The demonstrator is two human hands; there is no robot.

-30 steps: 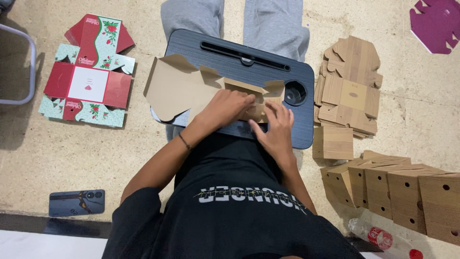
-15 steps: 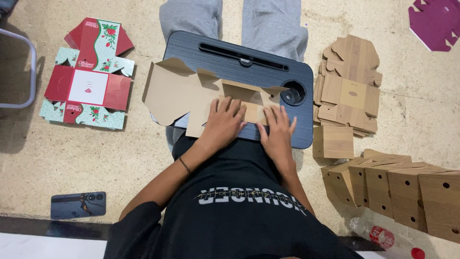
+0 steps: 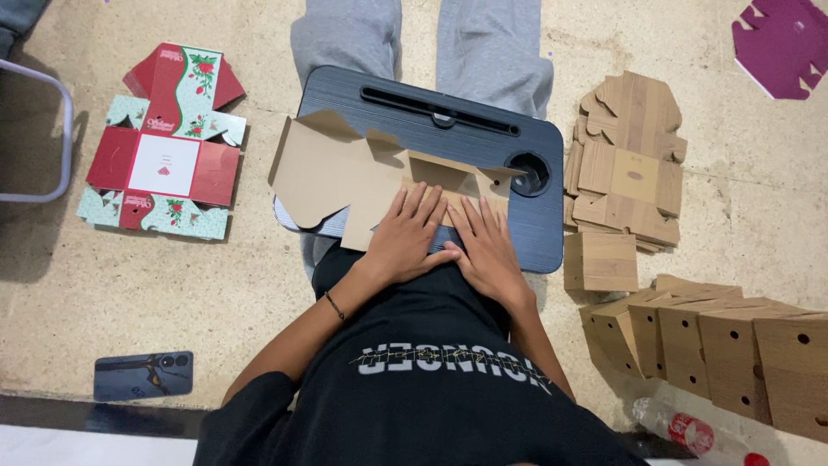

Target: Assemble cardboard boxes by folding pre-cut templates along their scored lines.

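A flat brown cardboard box blank lies unfolded on a dark blue lap tray across my legs. My left hand lies palm down on the near edge of the blank, fingers spread. Beside it, my right hand presses flat on the same folded part, its fingers pointing away from me. The two thumbs nearly touch. Neither hand grips anything. A thin dark band circles my left wrist.
Unfolded red-and-green printed boxes lie on the floor at left. Flat wood-pattern blanks are stacked at right, with several folded brown boxes nearer me. A phone, a plastic bottle, a purple blank and a metal chair leg surround them.
Both hands have gone from folding a raised flap to lying flat, side by side, on the blank. The folded part now lies pressed down against the tray.
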